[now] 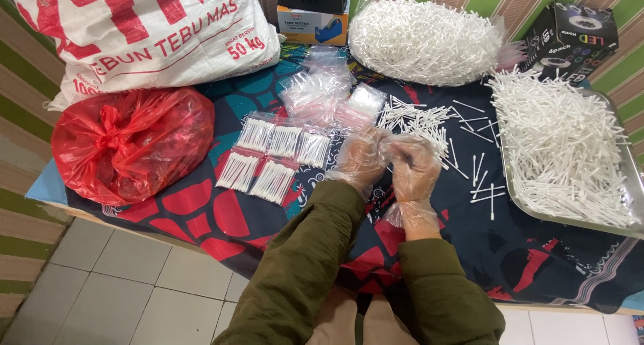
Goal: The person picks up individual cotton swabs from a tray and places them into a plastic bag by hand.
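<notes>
Both my hands wear thin clear plastic gloves and meet over the patterned cloth. My left hand (362,158) and my right hand (414,167) pinch together a small bunch of white cotton swabs (392,142); how much each one grips is hard to tell. Loose cotton swabs (419,123) lie scattered just beyond my fingers. Several filled small clear packets of swabs (272,160) lie in rows to the left of my left hand. A stack of empty clear packets (322,90) sits behind them.
A metal tray (630,170) piled with swabs stands at the right. A big clear bag of swabs (422,39) lies at the back, beside a black box (570,39) and a tape dispenser box (312,23). At the left lie a red plastic bag (131,143) and a white sack (147,33).
</notes>
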